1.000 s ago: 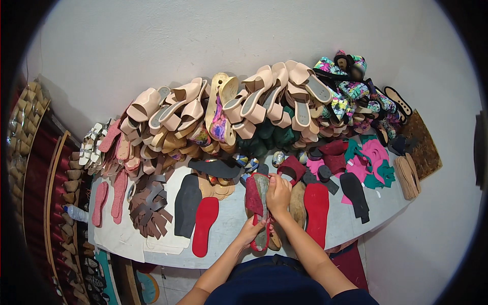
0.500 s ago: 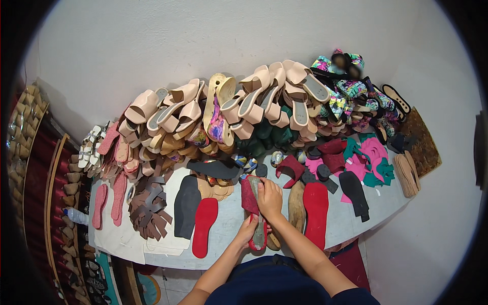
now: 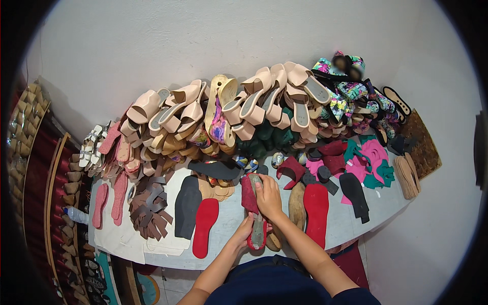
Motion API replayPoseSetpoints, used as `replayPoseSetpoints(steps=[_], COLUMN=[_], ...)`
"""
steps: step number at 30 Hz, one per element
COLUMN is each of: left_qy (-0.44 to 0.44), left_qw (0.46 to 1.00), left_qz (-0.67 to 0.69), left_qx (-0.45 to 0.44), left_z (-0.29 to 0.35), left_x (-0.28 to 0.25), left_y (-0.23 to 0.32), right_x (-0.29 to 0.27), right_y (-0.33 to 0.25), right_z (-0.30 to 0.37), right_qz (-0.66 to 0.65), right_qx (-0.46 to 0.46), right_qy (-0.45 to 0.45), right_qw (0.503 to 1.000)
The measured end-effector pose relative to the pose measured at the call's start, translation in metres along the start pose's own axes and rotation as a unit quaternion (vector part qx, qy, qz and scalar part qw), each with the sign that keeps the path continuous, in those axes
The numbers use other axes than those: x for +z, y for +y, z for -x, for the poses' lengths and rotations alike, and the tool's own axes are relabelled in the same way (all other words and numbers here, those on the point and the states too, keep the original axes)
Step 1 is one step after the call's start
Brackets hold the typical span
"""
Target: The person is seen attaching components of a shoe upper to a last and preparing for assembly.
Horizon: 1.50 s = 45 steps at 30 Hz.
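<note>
I hold a dark red sandal piece with a grey sole lengthwise over the white table. My right hand grips its far end from above. My left hand holds its near end, close to the table's front edge. Beside it to the left lies a flat red insole, then a black insole. To the right are a tan wooden last and another red insole.
A long heap of beige sandals runs along the wall, with floral patterned ones at the right. Brown straps, pink and green cut pieces, black soles and stacked tan soles cover the table. Shelves of lasts stand left.
Both hands and the sandal piece have shifted slightly left and toward me on the table. The right hand's grip stays on the far end.
</note>
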State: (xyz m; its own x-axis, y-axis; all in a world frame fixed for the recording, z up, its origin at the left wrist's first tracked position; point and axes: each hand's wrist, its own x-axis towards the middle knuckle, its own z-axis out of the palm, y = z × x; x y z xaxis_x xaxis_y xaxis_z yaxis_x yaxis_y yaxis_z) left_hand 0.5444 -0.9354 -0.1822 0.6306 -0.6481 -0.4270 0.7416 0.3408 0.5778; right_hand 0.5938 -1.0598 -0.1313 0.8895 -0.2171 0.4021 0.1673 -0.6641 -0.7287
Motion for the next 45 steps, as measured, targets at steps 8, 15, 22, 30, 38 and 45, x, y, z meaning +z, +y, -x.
replayPoseSetpoints(steps=[8, 15, 22, 30, 38, 45], left_qy=[0.0, -0.044, -0.037, 0.029, 0.043, 0.097], left_qw=[0.997, 0.996, 0.998, 0.994, 0.976, 0.973], left_qz=[0.082, 0.071, 0.011, -0.077, -0.177, -0.132], left_qx=[-0.004, 0.018, 0.041, 0.076, 0.116, 0.161], left_z=[0.004, 0.005, 0.007, 0.02, 0.037, 0.054], left_x=[0.019, 0.008, 0.007, 0.003, 0.0, -0.01], left_y=[0.013, 0.012, 0.015, 0.005, 0.013, 0.038], right_x=[0.003, -0.004, -0.005, 0.002, 0.009, 0.03], right_y=[0.012, 0.014, 0.021, -0.011, -0.038, -0.062], right_z=[0.001, 0.001, 0.007, 0.012, 0.018, 0.053], right_qz=[-0.02, -0.071, -0.05, 0.098, 0.206, 0.178], right_qx=[-0.012, 0.014, 0.023, -0.055, -0.127, -0.086], right_qy=[0.004, 0.004, 0.0, 0.016, 0.023, -0.033], right_qw=[1.0, 0.997, 0.998, 0.994, 0.97, 0.98])
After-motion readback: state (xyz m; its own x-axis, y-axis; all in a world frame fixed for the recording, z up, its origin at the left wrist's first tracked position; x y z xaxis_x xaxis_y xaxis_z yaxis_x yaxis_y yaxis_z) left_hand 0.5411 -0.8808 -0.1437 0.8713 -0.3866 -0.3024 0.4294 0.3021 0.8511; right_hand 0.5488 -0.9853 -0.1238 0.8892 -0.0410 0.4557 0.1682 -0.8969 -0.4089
